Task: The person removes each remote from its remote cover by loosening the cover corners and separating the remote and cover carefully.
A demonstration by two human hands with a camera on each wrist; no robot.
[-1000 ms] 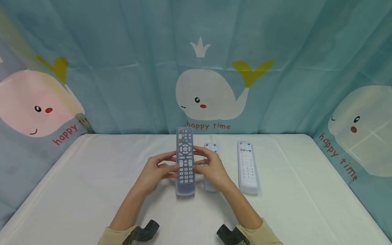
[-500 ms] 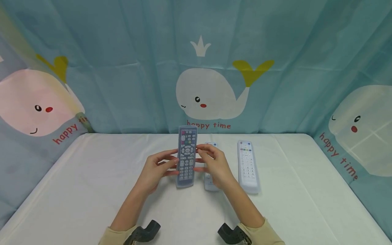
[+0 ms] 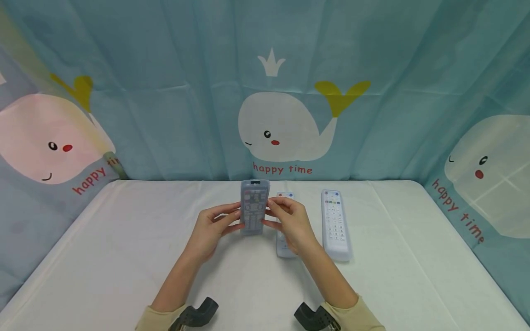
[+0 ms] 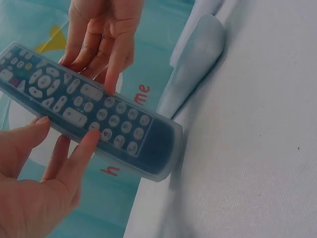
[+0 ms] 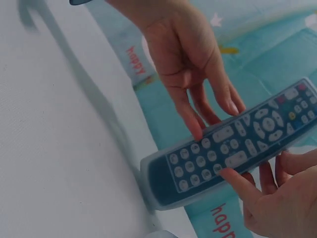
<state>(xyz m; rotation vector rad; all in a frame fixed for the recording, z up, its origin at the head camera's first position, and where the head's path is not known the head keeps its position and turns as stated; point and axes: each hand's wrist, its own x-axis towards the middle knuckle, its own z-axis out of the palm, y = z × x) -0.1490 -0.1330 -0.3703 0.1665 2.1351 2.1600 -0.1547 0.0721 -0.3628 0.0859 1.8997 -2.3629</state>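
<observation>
Both hands hold a dark remote control [image 3: 254, 211] in a translucent sleeve, raised over the white table and tilted so its far end points up toward the head camera. My left hand [image 3: 213, 227] pinches its left edge, and my right hand [image 3: 291, 224] pinches the right edge. In the left wrist view the buttons of the remote control [image 4: 79, 104] face the camera, with fingertips along both long sides. A white remote [image 3: 285, 243] lies partly hidden behind my right hand. Farther right rests another white remote [image 3: 335, 225] in a clear sleeve.
White cloth covers the table [image 3: 124, 257]. A teal curtain [image 3: 186, 115] printed with whales stands behind the table's back edge and along both sides. Dark wrist camera mounts [image 3: 194, 315] sit at the sleeves.
The hands have lifted the dark remote and tipped it, so its near end rises away and its top end face now shows. The two white remotes have stayed put.
</observation>
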